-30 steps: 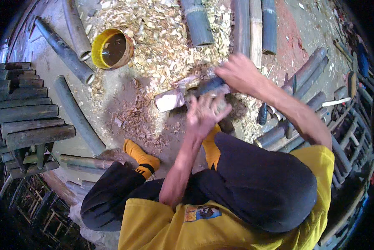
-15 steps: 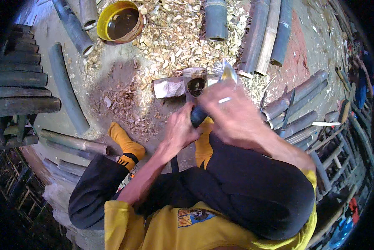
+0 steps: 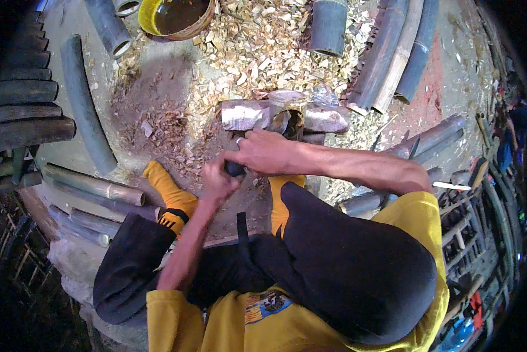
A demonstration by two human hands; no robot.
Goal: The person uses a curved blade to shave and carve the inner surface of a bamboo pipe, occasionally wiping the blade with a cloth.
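My left hand is closed around the dark, round-ended handle of a tool. Pressed up against it, my right hand grips the same tool from above, with bent fingers. A greyish, leaf-shaped piece, seemingly the tool's blade, shows beyond my right knuckles at the mouth of a short bamboo tube. That tube rests at a wooden block, its dark hollow end toward me. The tool's middle is hidden by my fingers.
Pale wood chips cover the ground ahead. A yellow-rimmed bowl of dark liquid stands at the far left. Bamboo poles lie far right, a curved one at left. Stacked bamboo borders the left side.
Both hands have moved left and a little nearer, still together on the tool. My right forearm now lies more sideways. The view has shifted slightly.
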